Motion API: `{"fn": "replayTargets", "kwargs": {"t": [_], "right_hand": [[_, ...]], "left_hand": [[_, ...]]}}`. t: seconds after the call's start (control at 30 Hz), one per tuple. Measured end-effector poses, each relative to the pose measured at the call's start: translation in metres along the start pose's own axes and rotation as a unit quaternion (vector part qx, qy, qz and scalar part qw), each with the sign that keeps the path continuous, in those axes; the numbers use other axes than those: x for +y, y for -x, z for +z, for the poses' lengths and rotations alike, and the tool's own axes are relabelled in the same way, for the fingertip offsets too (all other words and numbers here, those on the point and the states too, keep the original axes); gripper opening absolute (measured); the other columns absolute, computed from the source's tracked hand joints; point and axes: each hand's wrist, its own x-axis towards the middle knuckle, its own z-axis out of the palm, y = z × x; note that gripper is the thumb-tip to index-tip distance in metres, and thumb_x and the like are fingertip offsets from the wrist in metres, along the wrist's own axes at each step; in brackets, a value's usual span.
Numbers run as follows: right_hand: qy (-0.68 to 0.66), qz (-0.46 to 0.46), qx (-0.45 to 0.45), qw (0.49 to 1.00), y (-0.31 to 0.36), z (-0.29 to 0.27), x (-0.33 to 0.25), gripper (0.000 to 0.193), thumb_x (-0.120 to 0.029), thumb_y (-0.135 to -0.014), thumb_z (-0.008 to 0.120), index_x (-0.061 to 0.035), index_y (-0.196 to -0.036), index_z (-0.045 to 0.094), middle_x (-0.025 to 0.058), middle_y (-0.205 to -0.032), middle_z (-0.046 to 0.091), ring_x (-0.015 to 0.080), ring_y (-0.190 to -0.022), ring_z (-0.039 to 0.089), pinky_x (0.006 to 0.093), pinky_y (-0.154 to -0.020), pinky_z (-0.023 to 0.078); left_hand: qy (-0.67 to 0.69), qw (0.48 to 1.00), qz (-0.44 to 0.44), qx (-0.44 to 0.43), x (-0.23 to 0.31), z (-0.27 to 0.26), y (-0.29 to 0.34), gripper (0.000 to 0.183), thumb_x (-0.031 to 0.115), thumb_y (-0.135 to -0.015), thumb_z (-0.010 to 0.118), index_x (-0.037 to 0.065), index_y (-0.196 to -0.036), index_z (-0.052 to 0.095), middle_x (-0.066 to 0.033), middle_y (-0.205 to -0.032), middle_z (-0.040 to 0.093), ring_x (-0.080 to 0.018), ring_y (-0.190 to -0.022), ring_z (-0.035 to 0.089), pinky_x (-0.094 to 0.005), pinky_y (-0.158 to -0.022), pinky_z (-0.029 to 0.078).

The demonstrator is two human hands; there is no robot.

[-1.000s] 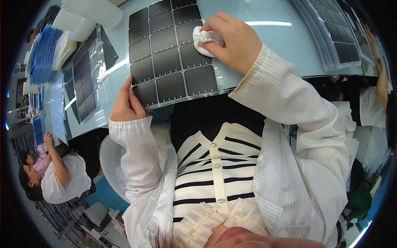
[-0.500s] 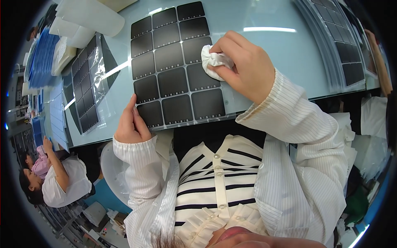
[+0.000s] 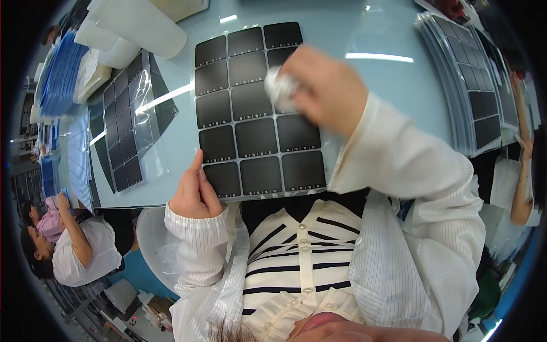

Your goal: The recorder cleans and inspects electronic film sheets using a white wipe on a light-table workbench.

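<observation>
A flat sheet of dark rounded panels (image 3: 255,137) lies on the glass-topped table in front of me, its panels set in three columns with a pale edge between them. My left hand (image 3: 196,191) is at the sheet's lower left corner, index finger along the side edge and thumb by the bottom panel, gripping the edge. Blurred by motion, my right hand (image 3: 330,88) clutches a crumpled white cloth (image 3: 282,89) over the right-hand column. The cloth and hand hide parts of the panels there.
Another panel sheet in clear film (image 3: 122,128) lies to the left. A stack of similar sheets (image 3: 464,80) stands at the right. White containers (image 3: 137,28) and a blue stack (image 3: 57,77) sit at the far left. Co-workers (image 3: 85,251) are at the left; another person's arm (image 3: 521,176) shows at the right.
My right hand has swept the cloth leftward and slightly down across the panels. The whole view has shifted, so the sheet and table sit lower in the picture. My left hand keeps its place on the sheet.
</observation>
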Motion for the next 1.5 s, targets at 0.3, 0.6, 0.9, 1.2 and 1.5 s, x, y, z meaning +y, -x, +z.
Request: {"fn": "replayTargets", "kwargs": {"t": [0.3, 0.6, 0.9, 1.2, 1.5], "right_hand": [[-0.065, 0.019, -0.105, 0.992, 0.005, -0.004, -0.02, 0.021, -0.005, -0.07, 0.064, -0.0053, -0.09, 0.056, 0.0115, -0.086, 0.054, 0.0321, -0.072, 0.058, 0.0382, -0.062, 0.047], [-0.035, 0.027, -0.081, 0.996, -0.003, -0.003, -0.012, 0.027, 0.0, -0.068, 0.054, -0.0051, -0.095, 0.056, 0.0131, -0.089, 0.054, 0.0357, -0.075, 0.057, 0.0402, -0.065, 0.049], [-0.005, 0.028, -0.068, 0.997, 0.005, -0.011, -0.015, 0.027, 0.003, -0.065, 0.052, -0.0049, -0.09, 0.058, 0.0134, -0.085, 0.053, 0.0344, -0.07, 0.057, 0.0394, -0.06, 0.048], [0.023, 0.033, -0.04, 0.998, 0.008, -0.006, -0.017, 0.024, -0.001, -0.069, 0.058, -0.0031, -0.092, 0.055, 0.0137, -0.088, 0.055, 0.0355, -0.077, 0.058, 0.0399, -0.066, 0.049], [0.026, -0.021, -0.091, 0.995, 0.037, -0.011, -0.048, 0.023, -0.004, -0.069, 0.059, -0.0052, -0.092, 0.054, 0.0136, -0.086, 0.055, 0.0368, -0.071, 0.058, 0.0401, -0.06, 0.048]], "left_hand": [[-0.002, 1.0, 0.005, -0.007, 0.002, -0.003, -0.003, 0.032, -0.007, -0.082, 0.048, -0.005, -0.111, 0.06, -0.0154, -0.071, 0.062, -0.0209, -0.048, 0.057, -0.0265, -0.046, 0.045], [0.009, 1.0, -0.006, 0.001, 0.002, -0.003, -0.003, 0.031, -0.008, -0.081, 0.049, -0.004, -0.111, 0.06, -0.0135, -0.067, 0.06, -0.0204, -0.046, 0.055, -0.0263, -0.046, 0.044], [0.008, 1.0, -0.003, 0.001, 0.003, -0.005, -0.002, 0.031, -0.007, -0.082, 0.051, -0.002, -0.111, 0.06, -0.0142, -0.066, 0.06, -0.0211, -0.047, 0.056, -0.028, -0.045, 0.043], [0.015, 1.0, -0.017, 0.018, 0.003, -0.003, 0.001, 0.028, -0.003, -0.084, 0.051, -0.001, -0.109, 0.061, -0.0169, -0.08, 0.066, -0.0243, -0.055, 0.061, -0.0289, -0.05, 0.047], [-0.004, 0.999, -0.029, 0.028, 0.005, 0.003, 0.003, 0.028, 0.0, -0.086, 0.05, 0.002, -0.111, 0.062, -0.016, -0.085, 0.067, -0.0253, -0.063, 0.065, -0.0297, -0.056, 0.05]]}}
